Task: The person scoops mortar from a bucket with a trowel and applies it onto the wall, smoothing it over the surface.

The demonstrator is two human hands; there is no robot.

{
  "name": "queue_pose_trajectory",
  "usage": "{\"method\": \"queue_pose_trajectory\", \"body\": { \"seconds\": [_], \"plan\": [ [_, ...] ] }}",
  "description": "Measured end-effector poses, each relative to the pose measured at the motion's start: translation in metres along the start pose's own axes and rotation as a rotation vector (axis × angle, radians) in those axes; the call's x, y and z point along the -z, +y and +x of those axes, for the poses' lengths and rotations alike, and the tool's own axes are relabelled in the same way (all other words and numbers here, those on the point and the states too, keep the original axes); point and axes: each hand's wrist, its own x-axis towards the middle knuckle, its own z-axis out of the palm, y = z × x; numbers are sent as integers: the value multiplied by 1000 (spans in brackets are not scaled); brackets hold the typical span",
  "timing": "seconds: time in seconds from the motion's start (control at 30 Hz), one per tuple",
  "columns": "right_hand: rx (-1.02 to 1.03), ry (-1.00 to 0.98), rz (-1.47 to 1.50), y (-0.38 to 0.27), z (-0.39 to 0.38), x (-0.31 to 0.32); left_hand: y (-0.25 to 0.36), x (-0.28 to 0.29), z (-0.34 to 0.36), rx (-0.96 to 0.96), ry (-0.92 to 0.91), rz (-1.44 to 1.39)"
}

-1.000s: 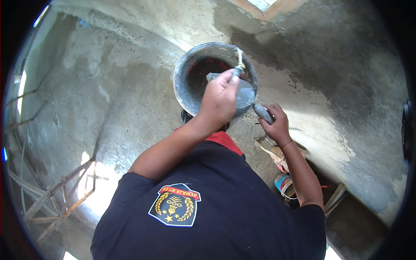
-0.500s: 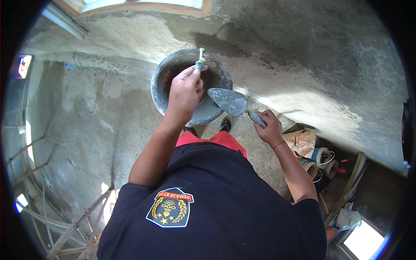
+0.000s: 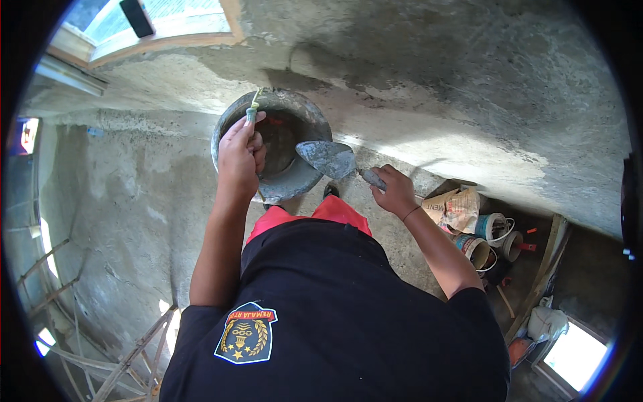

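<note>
My left hand [image 3: 238,157] is closed around a slim green piece [image 3: 251,114] with a thin, kinked yellow-green end sticking up from it; its exact kind is unclear. A short yellowish strand shows below that hand. Held in my right hand [image 3: 396,189] is a trowel [image 3: 328,159], its grey, mortar-smeared blade pointing left over the right rim of a round tub [image 3: 320,115]. The grey-stained tub stands on the floor against the wall, in front of my feet. My left hand is above the tub's left side and hides part of it.
A rough, partly damp wall [image 3: 429,87] rises beyond the tub, with a wood-framed window [image 3: 231,20] at upper left. Rightward lie a torn paper sack [image 3: 462,208], several buckets [image 3: 492,228] and a wooden plank [image 3: 536,281]. Bamboo poles [image 3: 127,362] stand at lower left.
The view has shifted, so the tub and both hands appear further left. My left hand still grips the green piece, and my right still has the trowel over the tub's right rim.
</note>
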Motion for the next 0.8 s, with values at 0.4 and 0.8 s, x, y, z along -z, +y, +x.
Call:
{"method": "queue_pose_trajectory", "body": {
  "seconds": [0.4, 0.8],
  "plan": [
    [-152, -82, 174, 53, -2, -5, -42, -36, 16, 7, 124, 13],
    [-220, 137, 259, 113, 37, -27, -72, -47, 30, -12, 184, -19]
  ]
}}
